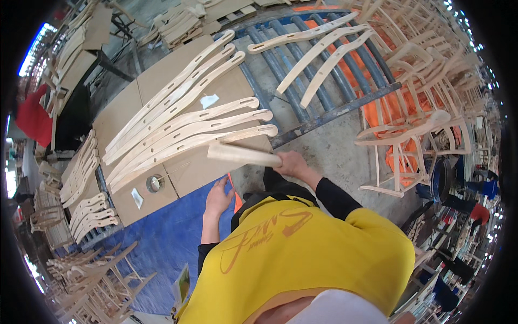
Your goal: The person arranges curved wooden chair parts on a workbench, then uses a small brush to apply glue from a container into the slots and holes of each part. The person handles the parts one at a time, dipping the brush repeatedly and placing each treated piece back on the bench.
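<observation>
My right hand [294,163] is closed round one end of a pale, slightly blurred wooden piece [243,155], tapered like a chair leg. It points left over the near edge of the cardboard-covered table. My left hand [219,195] holds nothing; its fingers are apart beside that edge, above a blue sheet [162,227]. Several long curved wooden slats with slots at their ends, among them the nearest slat [199,141], lie side by side on the cardboard [237,81]. A small round tin [155,183] with a thin stick stands near the left end of these slats.
Three curved wooden pieces lie across a blue roller rack [318,116] at the back. Wooden chair frames [410,135] crowd the right side. More curved pieces [89,216] and stacked frames [97,281] are at the left. A person in red [33,116] is at far left.
</observation>
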`<state>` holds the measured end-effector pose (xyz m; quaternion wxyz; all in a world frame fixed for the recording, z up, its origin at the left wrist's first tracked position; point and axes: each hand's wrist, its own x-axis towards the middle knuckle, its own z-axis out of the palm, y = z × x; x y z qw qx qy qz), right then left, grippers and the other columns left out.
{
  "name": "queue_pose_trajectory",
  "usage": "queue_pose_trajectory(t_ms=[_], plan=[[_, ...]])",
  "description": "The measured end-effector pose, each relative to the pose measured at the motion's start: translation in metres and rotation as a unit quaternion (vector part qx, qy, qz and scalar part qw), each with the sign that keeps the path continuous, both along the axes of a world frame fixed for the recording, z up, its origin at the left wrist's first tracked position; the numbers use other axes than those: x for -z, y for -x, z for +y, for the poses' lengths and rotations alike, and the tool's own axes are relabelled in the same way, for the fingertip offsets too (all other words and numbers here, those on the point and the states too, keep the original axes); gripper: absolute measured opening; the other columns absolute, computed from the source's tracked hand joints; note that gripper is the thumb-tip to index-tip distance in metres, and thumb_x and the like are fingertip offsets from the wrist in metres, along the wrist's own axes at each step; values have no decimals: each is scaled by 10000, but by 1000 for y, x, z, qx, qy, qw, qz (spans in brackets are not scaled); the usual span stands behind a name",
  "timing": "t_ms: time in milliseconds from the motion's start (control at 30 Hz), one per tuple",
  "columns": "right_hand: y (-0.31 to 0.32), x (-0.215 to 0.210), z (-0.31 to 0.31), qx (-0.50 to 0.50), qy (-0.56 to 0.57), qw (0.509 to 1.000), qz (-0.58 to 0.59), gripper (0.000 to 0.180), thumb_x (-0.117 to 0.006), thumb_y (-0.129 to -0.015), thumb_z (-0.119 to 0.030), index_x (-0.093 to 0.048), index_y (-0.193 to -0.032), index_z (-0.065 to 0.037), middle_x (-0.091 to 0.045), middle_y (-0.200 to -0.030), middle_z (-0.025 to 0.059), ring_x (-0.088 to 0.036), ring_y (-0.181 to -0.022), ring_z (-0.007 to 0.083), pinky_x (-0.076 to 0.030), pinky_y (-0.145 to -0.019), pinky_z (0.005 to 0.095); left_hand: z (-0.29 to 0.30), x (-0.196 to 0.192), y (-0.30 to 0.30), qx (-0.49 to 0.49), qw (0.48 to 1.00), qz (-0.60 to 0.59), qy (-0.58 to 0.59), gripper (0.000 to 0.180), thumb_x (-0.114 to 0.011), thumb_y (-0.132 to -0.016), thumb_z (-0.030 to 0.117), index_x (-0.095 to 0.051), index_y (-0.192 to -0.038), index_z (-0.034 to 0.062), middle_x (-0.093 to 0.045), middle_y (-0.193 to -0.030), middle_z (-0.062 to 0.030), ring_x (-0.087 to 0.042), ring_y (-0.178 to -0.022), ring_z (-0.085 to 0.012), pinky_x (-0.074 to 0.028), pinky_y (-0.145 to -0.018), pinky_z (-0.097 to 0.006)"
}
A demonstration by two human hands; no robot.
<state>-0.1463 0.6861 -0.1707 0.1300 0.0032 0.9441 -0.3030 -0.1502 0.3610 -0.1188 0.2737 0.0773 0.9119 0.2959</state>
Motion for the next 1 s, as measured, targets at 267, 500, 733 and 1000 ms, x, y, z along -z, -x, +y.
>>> queue_pose_trajectory(t_ms=[267,500,733,1000], plan=[[-71,5,-16,41,9,999,-7,340,-759,-747,-399,-676,-953,-142,-713,-863,162,-681,-827,403,-549,-730,508,-25,19,-20,57,997,-10,47,595,-714,-871,325,-562,-1378,52,-598,-1318,-272,-579,-1229,-410,-482,-1032,-465],[-79,9,-12,-25,-57,996,-70,369,-747,-757,-398,-688,-990,-118,-724,-922,171,-699,-898,369,-560,-781,501,-28,13,-48,36,998,-14,40,586,-722,-873,301,-564,-1377,47,-616,-1305,-251,-595,-1220,-393,-490,-1021,-451],[-76,18,-21,-21,-98,989,-110,319,-748,-741,-349,-702,-956,-117,-729,-899,167,-708,-887,363,-566,-814,493,-35,20,-77,31,999,-6,11,504,-713,-877,239,-598,-1313,13,-636,-1269,-244,-604,-1190,-405,-492,-1011,-449],[-57,-8,-30,-102,-44,994,18,322,-736,-743,-378,-651,-891,-105,-699,-772,185,-691,-754,412,-559,-701,528,13,-32,-82,-3,940,341,23,585,-819,-727,260,-626,-1257,104,-587,-1147,-126,-541,-1119,-339,-413,-976,-474]])
